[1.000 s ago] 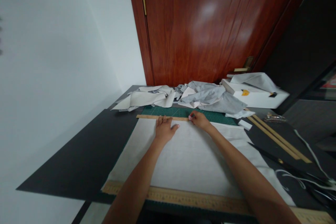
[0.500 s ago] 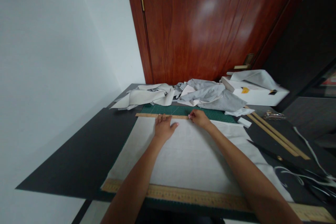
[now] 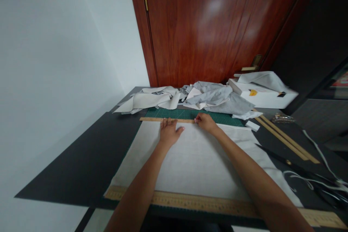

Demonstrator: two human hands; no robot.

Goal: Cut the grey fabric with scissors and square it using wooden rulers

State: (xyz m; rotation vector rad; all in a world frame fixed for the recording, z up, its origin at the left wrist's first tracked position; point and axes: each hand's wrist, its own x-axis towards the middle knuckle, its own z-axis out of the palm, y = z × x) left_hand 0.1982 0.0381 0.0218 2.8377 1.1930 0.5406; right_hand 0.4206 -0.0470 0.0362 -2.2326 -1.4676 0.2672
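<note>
A white cloth (image 3: 195, 159) lies spread over a green cutting mat (image 3: 223, 117). Along the far edge of the cloth runs a short wooden ruler (image 3: 150, 119). My left hand (image 3: 169, 132) rests flat on the ruler and cloth, fingers on the ruler and thumb spread to the right. By the ruler's right part, my right hand (image 3: 205, 121) is closed in a pinch at the cloth's far edge; whatever is between its fingertips is too small to make out. A long wooden ruler (image 3: 201, 202) lies across the near edge of the cloth, passing under both forearms.
Behind the mat lie heaped grey and white fabric scraps (image 3: 217, 96). A white box (image 3: 263, 94) with cloth on top stands at the back right. Two wooden strips (image 3: 288, 137), black scissors (image 3: 288, 162) and white cords (image 3: 307, 179) lie on the right of the dark table (image 3: 73, 156).
</note>
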